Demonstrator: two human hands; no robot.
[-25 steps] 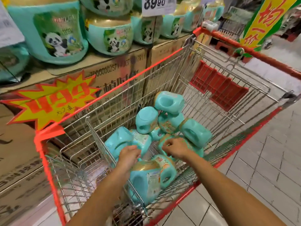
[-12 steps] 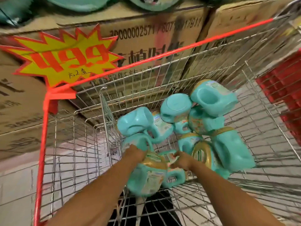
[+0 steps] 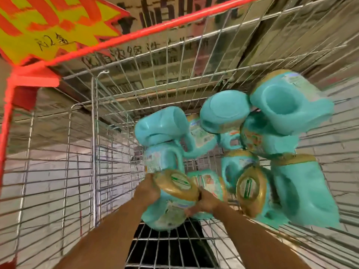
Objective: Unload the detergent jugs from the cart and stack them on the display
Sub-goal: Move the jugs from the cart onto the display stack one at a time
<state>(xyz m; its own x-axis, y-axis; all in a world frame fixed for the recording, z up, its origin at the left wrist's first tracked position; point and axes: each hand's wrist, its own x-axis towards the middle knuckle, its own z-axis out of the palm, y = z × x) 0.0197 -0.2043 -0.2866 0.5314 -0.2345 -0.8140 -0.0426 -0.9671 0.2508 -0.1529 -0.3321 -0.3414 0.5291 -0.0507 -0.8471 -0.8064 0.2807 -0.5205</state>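
Observation:
Several teal detergent jugs with gold caps lie piled in a wire shopping cart (image 3: 120,105) with a red rim. The nearest jug (image 3: 167,212) has its gold cap turned toward me. My left hand (image 3: 146,189) grips that jug on its left side by the cap. My right hand (image 3: 206,200) holds it from the right, fingers curled under it. Another gold-capped jug (image 3: 252,191) lies just to the right. More jugs (image 3: 287,105) are heaped behind, bottoms toward me. The view is blurred.
Cardboard boxes (image 3: 194,14) of the display stand beyond the cart's far wall. A yellow and red starburst price sign (image 3: 48,26) hangs at the top left. Tiled floor (image 3: 48,171) shows through the mesh. A wire divider flap (image 3: 95,152) stands left of my arms.
The camera has dipped closer into the cart. Both hands have closed on the nearest jug and tipped it so its gold cap faces me.

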